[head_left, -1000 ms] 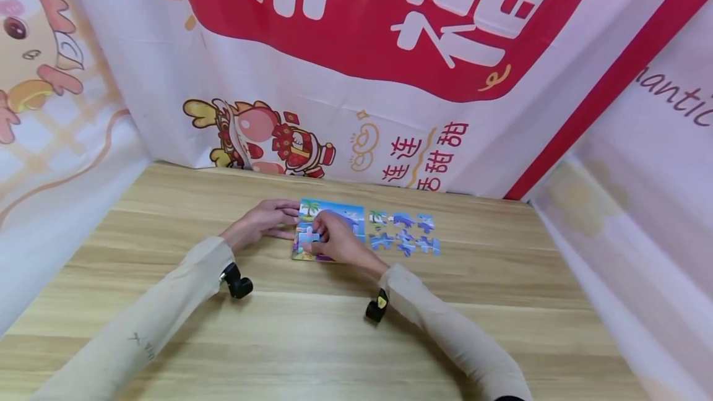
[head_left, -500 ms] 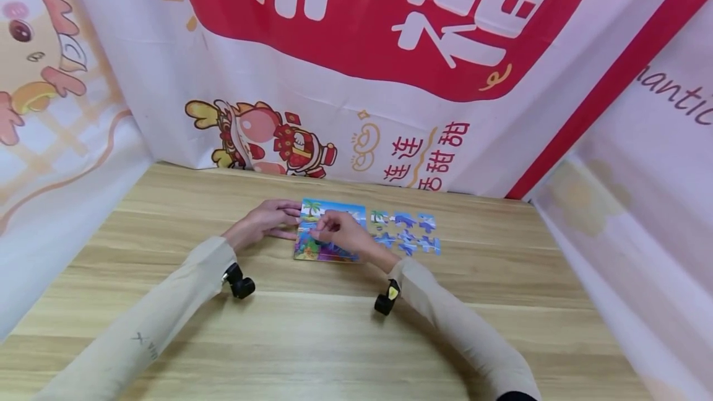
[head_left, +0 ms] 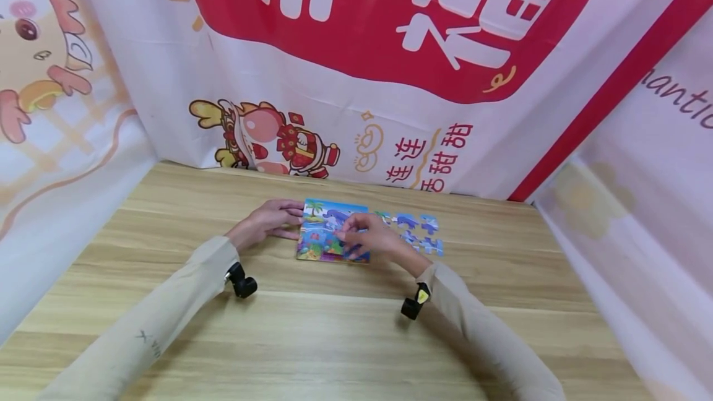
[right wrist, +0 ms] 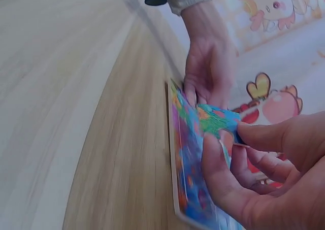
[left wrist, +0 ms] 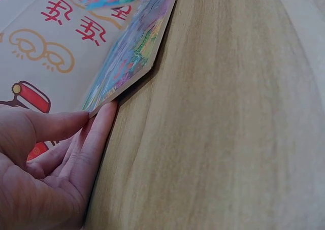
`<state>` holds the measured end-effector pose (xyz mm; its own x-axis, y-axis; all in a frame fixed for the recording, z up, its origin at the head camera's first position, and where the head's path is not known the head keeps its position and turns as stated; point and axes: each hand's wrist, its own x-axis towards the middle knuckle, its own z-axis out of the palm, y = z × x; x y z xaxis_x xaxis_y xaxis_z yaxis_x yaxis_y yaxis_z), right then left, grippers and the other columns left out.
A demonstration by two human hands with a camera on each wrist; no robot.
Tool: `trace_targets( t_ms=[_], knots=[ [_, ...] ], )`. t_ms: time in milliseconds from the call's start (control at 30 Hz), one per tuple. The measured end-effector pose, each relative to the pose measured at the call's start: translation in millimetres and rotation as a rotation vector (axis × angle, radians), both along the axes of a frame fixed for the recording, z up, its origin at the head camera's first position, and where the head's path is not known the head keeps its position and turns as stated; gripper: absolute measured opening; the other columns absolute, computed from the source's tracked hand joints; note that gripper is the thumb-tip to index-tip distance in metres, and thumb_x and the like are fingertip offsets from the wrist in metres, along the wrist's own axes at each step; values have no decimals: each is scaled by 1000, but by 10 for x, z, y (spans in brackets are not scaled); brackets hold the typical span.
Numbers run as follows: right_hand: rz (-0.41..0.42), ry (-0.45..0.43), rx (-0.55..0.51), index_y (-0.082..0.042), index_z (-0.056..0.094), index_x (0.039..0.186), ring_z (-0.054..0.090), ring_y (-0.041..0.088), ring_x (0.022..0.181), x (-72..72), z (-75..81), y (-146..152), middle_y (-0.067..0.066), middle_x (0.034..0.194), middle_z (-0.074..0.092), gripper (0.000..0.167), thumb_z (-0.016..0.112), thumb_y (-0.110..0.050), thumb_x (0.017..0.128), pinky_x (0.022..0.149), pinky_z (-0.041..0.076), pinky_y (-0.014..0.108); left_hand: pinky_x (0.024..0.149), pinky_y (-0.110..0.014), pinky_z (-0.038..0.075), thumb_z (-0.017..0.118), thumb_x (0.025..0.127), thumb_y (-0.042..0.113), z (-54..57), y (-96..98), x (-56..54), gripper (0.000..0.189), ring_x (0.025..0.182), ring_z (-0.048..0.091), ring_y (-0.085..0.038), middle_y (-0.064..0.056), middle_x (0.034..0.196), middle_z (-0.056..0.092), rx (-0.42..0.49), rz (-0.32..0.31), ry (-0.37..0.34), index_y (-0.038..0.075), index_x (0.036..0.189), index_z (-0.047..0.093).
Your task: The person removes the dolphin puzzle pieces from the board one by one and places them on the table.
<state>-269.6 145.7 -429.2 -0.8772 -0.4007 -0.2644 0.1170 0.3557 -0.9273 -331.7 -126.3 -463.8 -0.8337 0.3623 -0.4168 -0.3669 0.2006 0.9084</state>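
Observation:
A picture puzzle board [head_left: 320,206] showing a dolphin, a palm tree and a sea floor lies flat on the table. At its left edge rests my left hand [head_left: 273,218]; in the left wrist view the thumb and fingers pinch the board's edge [left wrist: 127,83]. My right hand [head_left: 370,237] is over the board's right half. Between its thumb and fingertips it pinches a puzzle piece [right wrist: 217,119] printed in green and blue, held tilted just above the board. The fingers hide part of that piece and of the board's right side.
Several loose puzzle pieces [head_left: 429,224] lie to the right of the board, some partly behind the right hand. A wood-grain table [head_left: 312,339] carries everything. Printed cloth [head_left: 312,67] stands at the back and both sides.
My right hand has moved from the board's left part toward its right side, with the puzzle piece in its fingers. The left hand keeps its place at the board's left edge.

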Motion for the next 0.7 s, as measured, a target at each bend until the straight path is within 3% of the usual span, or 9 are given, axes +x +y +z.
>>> trace_targets(
  t_ms=[233, 700],
  knots=[
    [-18, 4, 30, -3, 67, 105, 71, 21, 75, 41, -27, 294, 14, 93, 70, 20, 73, -21, 100, 65, 69, 38, 91, -35, 66, 57, 104, 2, 26, -24, 22, 62, 127, 62, -34, -23, 158, 43, -23, 7, 11, 4, 162, 35],
    [-42, 2, 66, 1, 66, 111, 70, 19, 75, 160, -114, 778, 13, 91, 71, 23, 72, -19, 101, 67, 69, 36, 92, -35, 66, 56, 106, 3, 8, 16, 6, 62, 130, 61, -35, -22, 160, 42, -11, 1, -5, 6, 163, 34]
  ],
)
